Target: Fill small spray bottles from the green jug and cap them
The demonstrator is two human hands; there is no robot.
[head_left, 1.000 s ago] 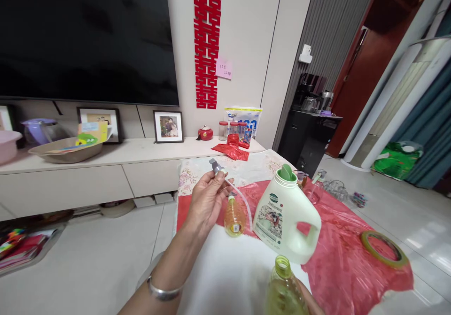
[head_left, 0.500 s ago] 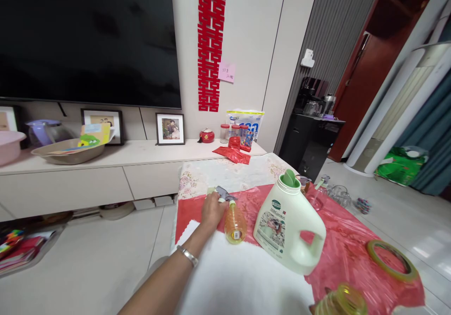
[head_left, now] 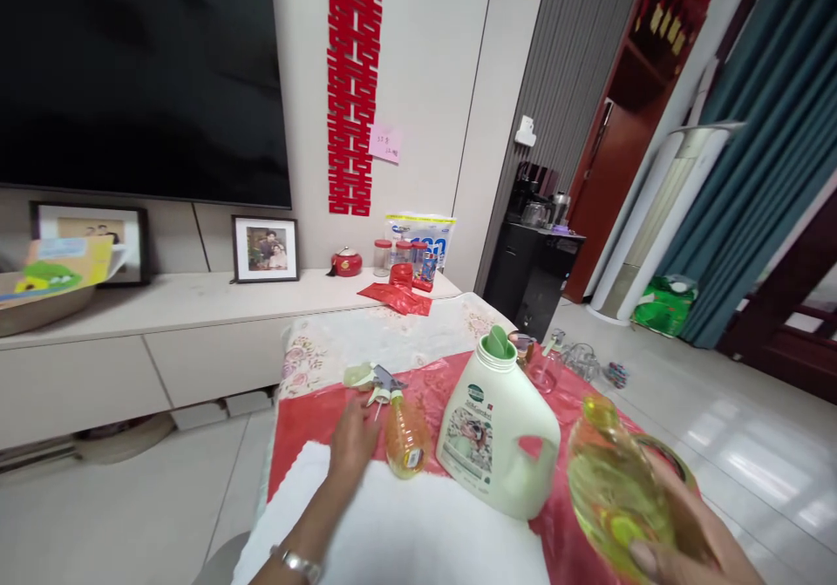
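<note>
My right hand (head_left: 686, 524) is wrapped round a clear yellow bottle (head_left: 618, 489), tilted and with no sprayer on its neck. On the left, my left hand (head_left: 353, 437) is beside a loose trigger sprayer head (head_left: 379, 386) with a thin tube; blur and the angle hide whether its fingers grip it. A greenish sprayer head (head_left: 357, 376) lies just behind. Right of that hand stands an amber spray bottle (head_left: 406, 441) with a grey trigger. Between my hands stands a large pale green detergent jug (head_left: 497, 437), a green cup in its mouth.
A white cloth (head_left: 405, 533) and red plastic sheet (head_left: 304, 424) cover the table. Partly hidden behind my right hand is a tape roll (head_left: 673, 459). A pink bottle (head_left: 544, 371) stands behind the jug. Red-lidded jars (head_left: 383, 258) and a red pouch (head_left: 398, 297) are at the back.
The view has turned right. My right hand has raised the yellow bottle from the lower edge into view. My left hand has drawn back slightly from the sprayer heads.
</note>
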